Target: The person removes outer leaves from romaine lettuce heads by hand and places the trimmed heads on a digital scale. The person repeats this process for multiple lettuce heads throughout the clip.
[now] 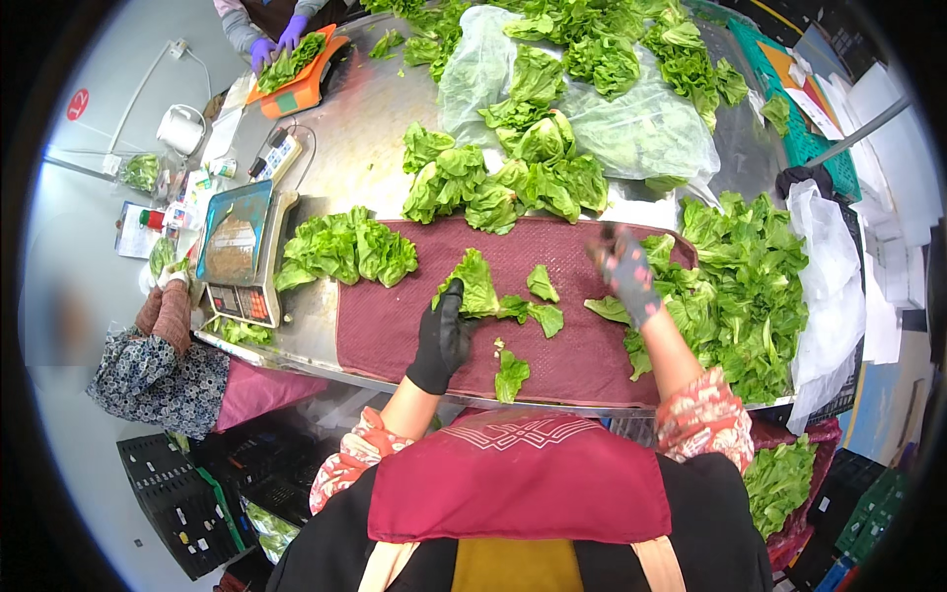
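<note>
My left hand (442,337), in a black glove, grips a green lettuce head (472,285) above a maroon cloth (399,325) on the metal table. Gloved in grey with pink spots, my right hand (627,275) is blurred over the cloth's right side. Whether its fingers hold anything is unclear. It is beside a large heap of loose lettuce leaves (740,296). Torn leaf pieces (544,284) lie between my hands, and another leaf (511,376) rests near the front edge. Several lettuce heads (348,248) stand in a row at the cloth's left end.
More lettuce heads (510,185) and clear plastic bags (629,137) fill the table beyond. A weighing scale (244,251) and a power strip (277,157) sit left. One co-worker's purple-gloved hands (277,44) touch lettuce on an orange scale (290,100); another person's sleeve (163,318) is at left.
</note>
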